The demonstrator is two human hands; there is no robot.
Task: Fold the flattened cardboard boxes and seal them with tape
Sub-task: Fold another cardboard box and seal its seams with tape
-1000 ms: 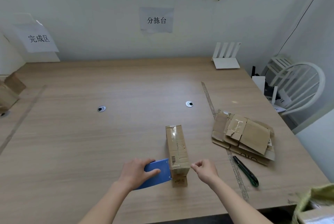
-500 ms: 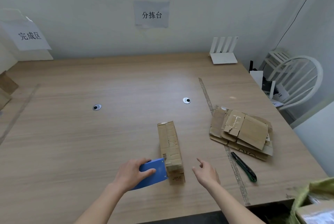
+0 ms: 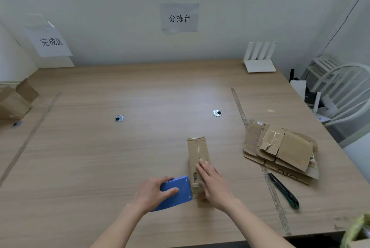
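I read two paper signs on the wall ahead of me: the middle sheet (image 3: 179, 18) reads 分拣台; the sheet at the left (image 3: 50, 40) reads 完成区 — both in dark characters on white paper. The folded box (image 3: 197, 150) under my right hand (image 3: 213, 184) carries a barcode on its top face, its digits too small to read; the lowest flattened board in the stack (image 3: 280, 147) at my right shows large dark print near its edge — illegible to me.
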